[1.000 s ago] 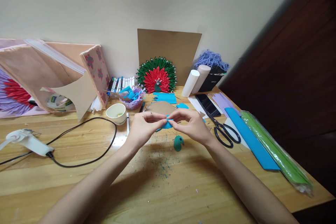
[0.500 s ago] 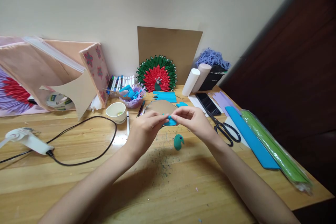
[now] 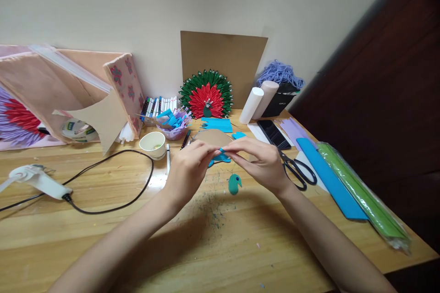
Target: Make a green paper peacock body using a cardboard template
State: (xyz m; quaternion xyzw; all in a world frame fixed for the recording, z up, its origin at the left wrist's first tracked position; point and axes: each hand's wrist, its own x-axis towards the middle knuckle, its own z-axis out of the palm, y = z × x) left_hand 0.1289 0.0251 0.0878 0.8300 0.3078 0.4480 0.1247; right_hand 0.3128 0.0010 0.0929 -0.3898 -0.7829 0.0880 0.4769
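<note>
Both hands meet over the middle of the wooden table (image 3: 220, 242). My left hand (image 3: 190, 169) and my right hand (image 3: 259, 160) each pinch a small blue paper piece (image 3: 220, 157) between fingertips, fingers closed on it. Just below lies a small teal bird-head shape (image 3: 234, 184). Behind the hands a brown cardboard semicircle (image 3: 213, 137) lies flat, with blue paper cut-outs (image 3: 217, 124) beyond it.
A red-and-green paper fan peacock (image 3: 206, 100) leans on a cardboard sheet (image 3: 223, 59). Scissors (image 3: 295, 169), a phone (image 3: 271, 132), blue (image 3: 330, 178) and green (image 3: 360, 192) paper lie right. A glue gun (image 3: 37, 181) with black cord (image 3: 113, 183), a cup (image 3: 152, 144) and markers (image 3: 158, 107) sit left.
The hands have turned and worked the blue piece; my right hand has dropped slightly and its fingers now reach leftward over the piece. The view shifted slightly.
</note>
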